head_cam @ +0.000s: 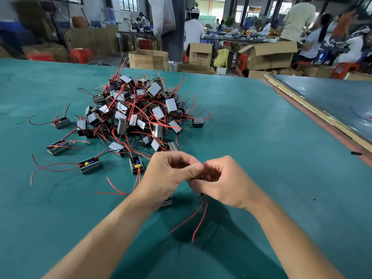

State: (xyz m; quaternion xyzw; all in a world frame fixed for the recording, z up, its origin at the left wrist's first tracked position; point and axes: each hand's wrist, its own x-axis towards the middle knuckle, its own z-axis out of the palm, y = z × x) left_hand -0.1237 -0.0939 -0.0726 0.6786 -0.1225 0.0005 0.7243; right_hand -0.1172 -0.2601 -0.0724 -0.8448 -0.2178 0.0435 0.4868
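Note:
My left hand [171, 174] and my right hand [223, 182] meet fingertip to fingertip over the green table [261, 158]. Both pinch a small dark wired part, mostly hidden between the fingers. Two red wires [198, 218] hang from it toward me. A small grey box [166, 202] peeks out under my left wrist; whether it hangs from the same wires I cannot tell. Behind the hands lies a big pile of small grey boxes with red and black wires [138, 113].
Loose boxes lie left of the pile, one open with a yellow part [89, 165] and another close to my left hand [136, 165]. A wooden strip [322, 115] borders the table at right. Cardboard boxes, red stools and seated people fill the background.

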